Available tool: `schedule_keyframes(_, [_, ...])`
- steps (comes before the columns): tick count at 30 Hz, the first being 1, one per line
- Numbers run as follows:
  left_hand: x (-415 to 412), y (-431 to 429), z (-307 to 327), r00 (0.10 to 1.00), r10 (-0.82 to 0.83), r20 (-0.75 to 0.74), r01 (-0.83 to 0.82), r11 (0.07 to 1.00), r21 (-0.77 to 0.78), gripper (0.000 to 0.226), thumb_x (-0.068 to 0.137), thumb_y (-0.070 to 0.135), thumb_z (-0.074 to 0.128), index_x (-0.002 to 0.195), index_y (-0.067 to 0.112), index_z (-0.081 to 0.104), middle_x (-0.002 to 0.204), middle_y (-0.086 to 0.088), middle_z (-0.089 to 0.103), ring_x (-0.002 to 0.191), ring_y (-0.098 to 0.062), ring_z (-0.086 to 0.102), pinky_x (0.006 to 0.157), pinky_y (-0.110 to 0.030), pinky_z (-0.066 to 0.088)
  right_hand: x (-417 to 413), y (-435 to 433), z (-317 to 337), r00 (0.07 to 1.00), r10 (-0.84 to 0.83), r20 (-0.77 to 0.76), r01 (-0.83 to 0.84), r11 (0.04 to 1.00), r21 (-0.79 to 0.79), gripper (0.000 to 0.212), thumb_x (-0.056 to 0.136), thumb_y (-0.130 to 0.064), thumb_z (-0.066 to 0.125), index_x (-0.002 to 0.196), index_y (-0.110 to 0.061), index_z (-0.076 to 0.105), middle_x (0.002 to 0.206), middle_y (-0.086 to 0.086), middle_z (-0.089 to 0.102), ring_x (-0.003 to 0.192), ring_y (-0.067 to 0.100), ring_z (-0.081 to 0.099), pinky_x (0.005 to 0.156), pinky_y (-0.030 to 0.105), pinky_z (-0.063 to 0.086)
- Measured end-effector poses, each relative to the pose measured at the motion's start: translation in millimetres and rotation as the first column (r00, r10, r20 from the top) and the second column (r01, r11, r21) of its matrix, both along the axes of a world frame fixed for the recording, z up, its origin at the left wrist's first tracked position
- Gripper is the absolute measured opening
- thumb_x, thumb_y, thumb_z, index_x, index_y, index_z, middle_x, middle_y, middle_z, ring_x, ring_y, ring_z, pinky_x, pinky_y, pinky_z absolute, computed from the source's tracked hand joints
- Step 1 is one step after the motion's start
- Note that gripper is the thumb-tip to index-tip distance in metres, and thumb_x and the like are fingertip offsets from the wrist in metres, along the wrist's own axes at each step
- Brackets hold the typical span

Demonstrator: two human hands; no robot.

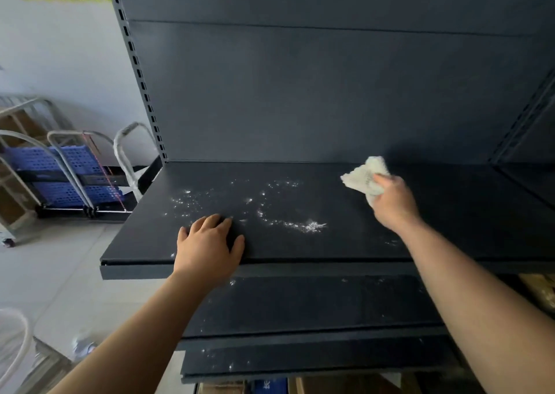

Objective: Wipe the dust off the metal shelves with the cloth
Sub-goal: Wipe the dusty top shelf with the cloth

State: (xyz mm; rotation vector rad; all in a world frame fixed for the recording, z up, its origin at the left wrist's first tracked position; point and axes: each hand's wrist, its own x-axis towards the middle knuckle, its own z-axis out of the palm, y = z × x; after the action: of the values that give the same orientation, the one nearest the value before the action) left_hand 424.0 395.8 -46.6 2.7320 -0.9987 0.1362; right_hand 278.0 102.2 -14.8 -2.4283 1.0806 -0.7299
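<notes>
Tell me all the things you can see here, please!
top shelf: one, dark grey, in front, flat
white dust: scattered specks, on the top shelf's middle and left
lower shelves: two, dark grey, below, lightly dusty
back panel: one, dark grey, behind the shelf
cloth: one, white, bunched, right rear of the top shelf
carts: several, blue with grey frames, on the floor at left
left hand: flat on the shelf's front edge
right hand: gripping the cloth
</notes>
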Motion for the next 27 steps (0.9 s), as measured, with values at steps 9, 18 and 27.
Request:
schedule_keyframes(9, [4,7,1,0.998,-0.059,-0.002,0.059,0.998,0.036,0.055,0.089,0.054,0.034,0.133,0.023,0.043,0.142,0.002,0.041,0.133,-0.024,0.032,0.107,-0.041,0.027,-39,40,-38,0.982,-0.138,-0.127,0.129,0.989,-0.078,0.041,0.075,0.008,0.054,0.111,-0.011,0.062,0.135,0.006,0.035,0.097,0.031,0.057,0.080,0.026,0.044])
schedule_keyframes(18, [17,47,3,0.997,-0.066,-0.038,0.066,0.998,-0.016,0.061,0.090,0.049,0.041,0.140,0.017,0.034,0.145,-0.002,0.039,0.137,-0.024,0.028,0.112,-0.036,0.022,62,173,-41,0.978,0.208,-0.022,-0.208,0.978,-0.025,0.040,0.085,-0.001,0.052,0.124,-0.008,0.056,0.131,0.012,0.046,0.110,0.026,0.054,0.099,0.026,0.045])
schedule_keyframes(27, [42,75,-4,0.985,0.173,-0.015,-0.174,0.984,-0.029,0.054,0.081,0.057,0.029,0.109,0.017,0.053,0.123,-0.007,0.052,0.126,-0.029,0.038,0.105,-0.041,0.028,91,94,-44,0.999,-0.018,0.036,0.019,1.000,-0.009,0.025,0.092,-0.025,0.044,0.113,-0.016,0.053,0.126,0.005,0.050,0.106,0.027,0.056,0.090,0.034,0.048])
